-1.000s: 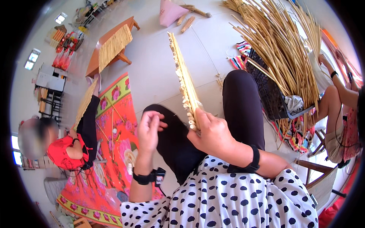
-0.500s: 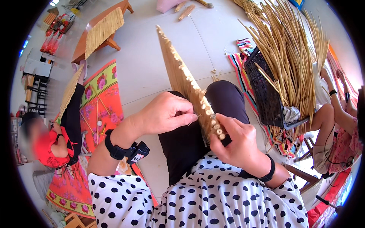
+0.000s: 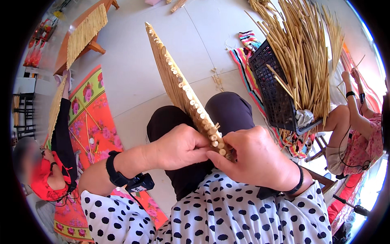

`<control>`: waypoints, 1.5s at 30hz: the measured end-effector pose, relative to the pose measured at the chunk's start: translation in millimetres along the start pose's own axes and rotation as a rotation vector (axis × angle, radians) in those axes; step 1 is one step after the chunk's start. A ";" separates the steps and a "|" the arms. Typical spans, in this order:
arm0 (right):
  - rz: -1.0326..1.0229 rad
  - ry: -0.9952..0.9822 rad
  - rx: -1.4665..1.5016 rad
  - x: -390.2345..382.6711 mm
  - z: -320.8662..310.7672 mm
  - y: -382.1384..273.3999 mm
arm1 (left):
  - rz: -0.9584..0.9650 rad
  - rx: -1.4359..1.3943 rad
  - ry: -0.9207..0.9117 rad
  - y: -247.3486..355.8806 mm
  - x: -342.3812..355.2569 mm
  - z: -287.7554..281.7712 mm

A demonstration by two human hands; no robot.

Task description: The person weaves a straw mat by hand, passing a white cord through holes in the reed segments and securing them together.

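Note:
A mat of tan dried stalks (image 3: 173, 77) stands on edge between my knees, running away from me, with its round cut stalk ends facing up. My right hand (image 3: 256, 156) is closed round the mat's near end, thumb reaching across the edge toward the other hand. Pressed against the mat's left side, my left hand (image 3: 180, 147) has its fingers pinched together, their tips meeting my right thumb. Whatever lies in that pinch is hidden. A few short stalk ends (image 3: 213, 129) stick up near my right fingers.
A black crate (image 3: 270, 89) full of long stalks (image 3: 300, 53) stands right. A seated person (image 3: 53, 171) at left holds another mat; a mat (image 3: 87, 34) lies on a wooden bench. A person sits at far right (image 3: 357, 130). Stalk scraps (image 3: 218, 79) lie on the floor.
My left hand has moved right and in against the mat, so its fingertips meet my right thumb. The right thumb has swung across the mat's near end. The view has shifted slightly.

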State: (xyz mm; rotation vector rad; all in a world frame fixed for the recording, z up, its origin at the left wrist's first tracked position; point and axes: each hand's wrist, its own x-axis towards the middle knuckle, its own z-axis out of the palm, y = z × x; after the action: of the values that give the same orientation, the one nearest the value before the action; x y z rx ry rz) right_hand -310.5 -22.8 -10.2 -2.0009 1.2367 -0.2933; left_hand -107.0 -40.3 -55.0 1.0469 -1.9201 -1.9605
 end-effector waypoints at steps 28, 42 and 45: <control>-0.019 0.053 -0.244 -4.9 8.9 -11.6 | 0.150 -0.167 0.035 -25.3 1.5 11.5; 0.087 0.039 -0.237 1.1 -0.5 -18.2 | -0.363 0.406 0.966 -236.3 -139.5 -69.1; 0.063 0.067 -0.285 -1.3 4.0 -11.7 | -0.609 0.513 0.846 -350.6 -118.7 -22.0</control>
State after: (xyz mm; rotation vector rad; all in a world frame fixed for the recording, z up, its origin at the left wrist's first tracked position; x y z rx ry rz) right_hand -301.2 -16.9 -4.6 -2.2007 1.4483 -0.1607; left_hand 106.8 59.8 -340.9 2.3303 -1.6912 -0.8591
